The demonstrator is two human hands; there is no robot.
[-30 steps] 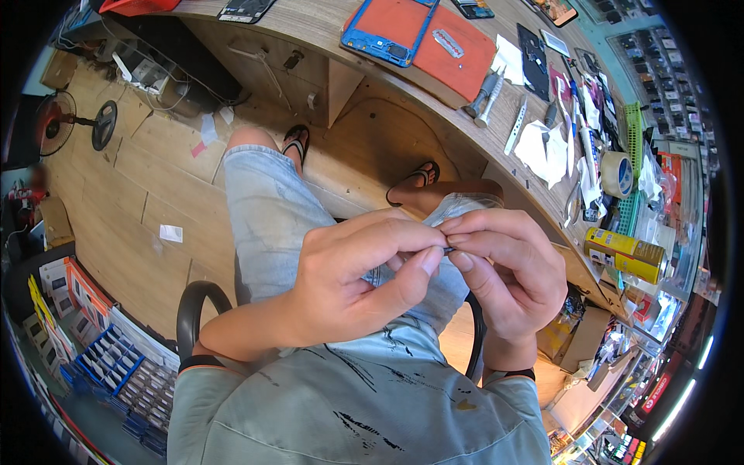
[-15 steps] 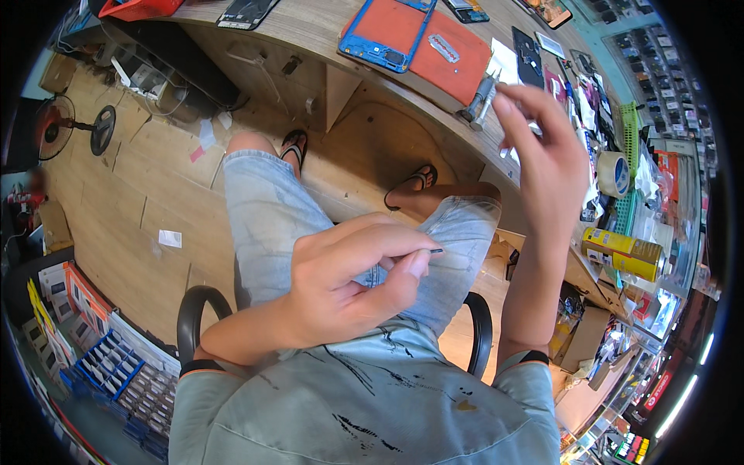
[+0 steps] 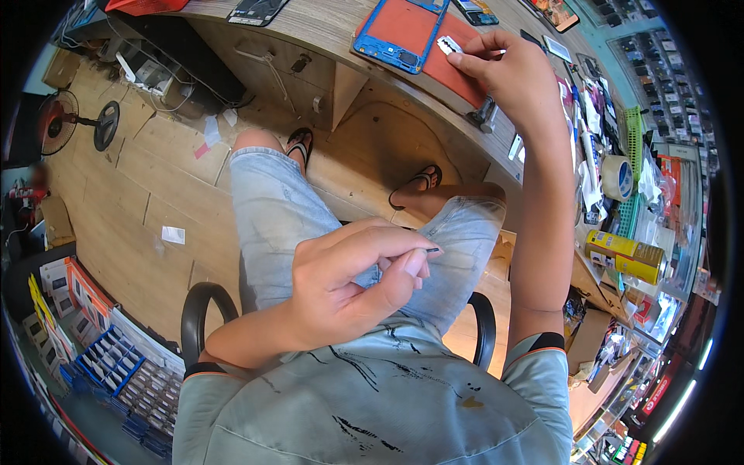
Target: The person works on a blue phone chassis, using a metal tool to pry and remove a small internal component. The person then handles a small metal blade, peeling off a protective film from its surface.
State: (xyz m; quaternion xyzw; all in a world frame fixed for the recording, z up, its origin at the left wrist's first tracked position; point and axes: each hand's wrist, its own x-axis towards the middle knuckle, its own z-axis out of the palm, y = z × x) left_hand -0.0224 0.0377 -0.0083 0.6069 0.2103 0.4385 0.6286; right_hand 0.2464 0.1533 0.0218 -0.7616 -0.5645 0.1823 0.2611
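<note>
Left hand [image 3: 349,275]: near my view's centre, grip pinched on a thin dark sliver [image 3: 433,250], between three and four o'clock.
Right hand [image 3: 511,77]: toward one o'clock, fingertips at the razor blade [image 3: 447,44]; I can't tell whether this grip is closed on it.
Blade: near one o'clock, over the red pad [image 3: 457,82] on the worktop [image 3: 322,25], beside the blue phone frame [image 3: 387,54].
Handling: I'd hold only the blunt ends, clear of both edges.

The left hand [image 3: 356,271] is pinching, thumb [image 3: 391,285] against forefinger [image 3: 387,242]; the right arm [image 3: 542,217] is pointing forward, its fingers [image 3: 490,42] curling.
</note>
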